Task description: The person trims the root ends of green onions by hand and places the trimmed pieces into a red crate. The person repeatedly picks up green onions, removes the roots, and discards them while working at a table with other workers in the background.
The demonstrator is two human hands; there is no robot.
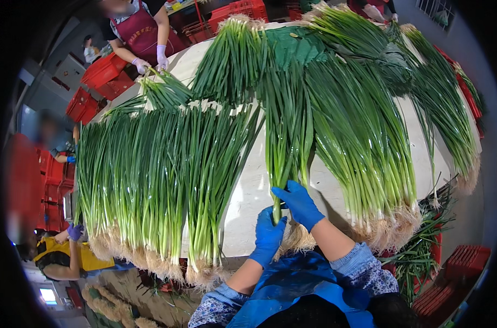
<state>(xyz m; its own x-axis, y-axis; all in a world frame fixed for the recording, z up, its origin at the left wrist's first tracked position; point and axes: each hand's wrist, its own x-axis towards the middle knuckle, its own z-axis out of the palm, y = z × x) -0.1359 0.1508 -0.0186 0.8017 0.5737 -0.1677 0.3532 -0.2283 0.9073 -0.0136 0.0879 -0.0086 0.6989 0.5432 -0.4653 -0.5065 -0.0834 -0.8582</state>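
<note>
In the head view, a narrow bunch of long-leaved allium plants, probably green garlic [279,160], lies on the pale table in front of me, its leaves pointing away. My right hand [299,205], in a blue glove, grips its pale stems. Just below and to the left, my left hand [269,235], also gloved in blue, has its fingers closed around the lower stem end. Bushy tan roots [302,240] show beneath my wrists at the table edge. Which roots belong to the held stems is hidden by my hands.
Rooted green bunches lie in a long row [142,172] on the left and a thick pile [363,164] on the right. Across the table [242,213], a gloved co-worker [146,37] handles stalks. Red crates [105,69] stand behind; cut leaves [416,254] fill a container at right.
</note>
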